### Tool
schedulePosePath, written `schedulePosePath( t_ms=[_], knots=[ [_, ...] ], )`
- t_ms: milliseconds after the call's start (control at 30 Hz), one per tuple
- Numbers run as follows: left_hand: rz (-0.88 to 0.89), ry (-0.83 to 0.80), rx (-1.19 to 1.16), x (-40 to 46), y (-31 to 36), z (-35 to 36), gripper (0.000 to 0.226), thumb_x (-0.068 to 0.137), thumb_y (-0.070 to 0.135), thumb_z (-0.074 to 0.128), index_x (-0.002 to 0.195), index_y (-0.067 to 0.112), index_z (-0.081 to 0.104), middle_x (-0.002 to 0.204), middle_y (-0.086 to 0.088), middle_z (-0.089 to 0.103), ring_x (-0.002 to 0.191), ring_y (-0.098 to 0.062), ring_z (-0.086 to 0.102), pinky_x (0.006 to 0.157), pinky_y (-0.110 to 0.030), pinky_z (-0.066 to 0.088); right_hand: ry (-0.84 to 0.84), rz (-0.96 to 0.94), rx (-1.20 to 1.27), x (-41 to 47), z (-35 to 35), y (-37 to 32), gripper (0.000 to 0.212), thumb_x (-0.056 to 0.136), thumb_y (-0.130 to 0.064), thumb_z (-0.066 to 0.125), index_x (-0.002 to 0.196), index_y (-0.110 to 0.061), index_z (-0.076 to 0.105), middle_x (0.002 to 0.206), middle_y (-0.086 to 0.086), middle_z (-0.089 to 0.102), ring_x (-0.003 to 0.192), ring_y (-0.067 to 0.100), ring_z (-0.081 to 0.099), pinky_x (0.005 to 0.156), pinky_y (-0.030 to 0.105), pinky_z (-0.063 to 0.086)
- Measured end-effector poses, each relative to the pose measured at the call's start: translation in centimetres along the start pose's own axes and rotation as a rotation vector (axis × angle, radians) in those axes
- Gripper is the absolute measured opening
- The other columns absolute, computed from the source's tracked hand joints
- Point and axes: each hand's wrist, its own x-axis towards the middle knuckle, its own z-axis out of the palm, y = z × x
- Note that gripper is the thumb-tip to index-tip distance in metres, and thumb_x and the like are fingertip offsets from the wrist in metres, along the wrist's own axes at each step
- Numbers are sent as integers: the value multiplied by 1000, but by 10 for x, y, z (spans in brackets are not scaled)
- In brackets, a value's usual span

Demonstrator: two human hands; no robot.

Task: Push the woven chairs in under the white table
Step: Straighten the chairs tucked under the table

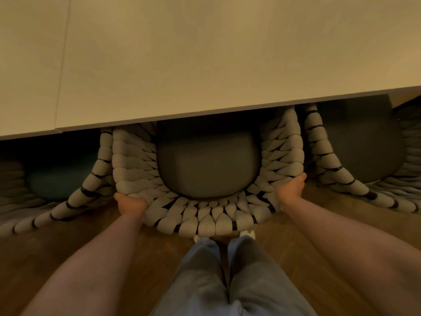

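Note:
A woven chair (205, 215) with thick cream rope over a dark frame and a grey seat cushion (208, 165) stands directly in front of me, its seat partly under the white table (205, 65). My left hand (131, 202) grips the curved back rim on the left side. My right hand (290, 187) grips the same rim on the right. Fingers of both hands wrap behind the rope and are hidden.
A second woven chair (68, 201) with a dark cushion sits to the left, and a third woven chair (355, 185) to the right, both partly under the table edge. My legs (227, 277) and white shoes stand on the wooden floor just behind the middle chair.

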Motion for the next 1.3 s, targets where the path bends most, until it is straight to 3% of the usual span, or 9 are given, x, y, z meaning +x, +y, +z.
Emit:
schedulePosePath(
  t_ms=[67,167,233,367,467,667,833,967,1300],
  knots=[
    [16,-18,20,1,-1,-1,63,88,-2,59,142,9,28,140,-23,42,128,-40,43,105,-51,41,45,17,-38,2,0,-1,58,100,-27,44,151,-16,19,151,12,31,135,32,36,112,41,30],
    [37,-65,69,-1,-2,-6,70,88,-2,61,145,9,22,141,-23,40,128,-40,43,105,-51,41,-10,68,74,2,-3,-3,72,94,-6,52,151,-13,10,153,15,23,134,34,35,111,46,32],
    [70,-99,113,-2,-4,-8,84,85,-1,65,150,12,12,146,-22,34,130,-40,40,106,-51,40,-23,83,94,-5,-9,-3,83,91,-4,58,153,-14,3,156,16,17,135,35,33,111,47,33],
    [295,-85,376,-17,-18,-8,108,83,6,71,152,11,-12,160,-14,-4,144,-37,15,117,-46,22,-46,-55,-117,-25,-12,10,100,88,-1,61,152,-15,-15,160,11,-11,143,37,17,114,47,28],
    [531,-23,667,-26,-31,-3,99,89,16,64,152,13,-12,158,-16,-19,146,-36,-8,119,-45,8,-66,-166,-251,-38,-10,24,91,91,-5,57,153,-13,-10,158,11,-22,146,34,-3,118,42,18],
    [815,-146,1130,-45,-42,9,62,98,42,41,153,31,13,161,-10,-11,146,-31,-18,114,-60,-6,-81,-372,-627,-53,-10,36,75,98,-20,46,153,-11,-5,157,17,-22,144,37,-19,120,47,6],
    [804,-144,1026,-56,-45,7,58,99,47,34,152,31,15,162,-7,3,148,-28,-10,115,-59,-5,-117,-597,-794,-61,-16,37,70,100,-38,41,154,-18,1,159,11,-17,146,29,-19,118,47,-4],
    [893,-148,803,-56,-35,-5,60,98,48,39,152,25,23,161,-5,15,149,-24,4,119,-51,11,-112,-676,-784,-69,-20,30,74,98,-47,41,154,-20,2,160,7,-14,146,26,-18,118,45,-5],
    [850,-14,700,-62,-41,-71,75,93,58,41,154,29,8,162,-5,1,148,-24,-6,119,-51,4,-139,-773,-657,-96,-15,13,85,91,-56,49,154,-22,4,161,3,-10,146,21,-18,120,46,-4]
  ],
)
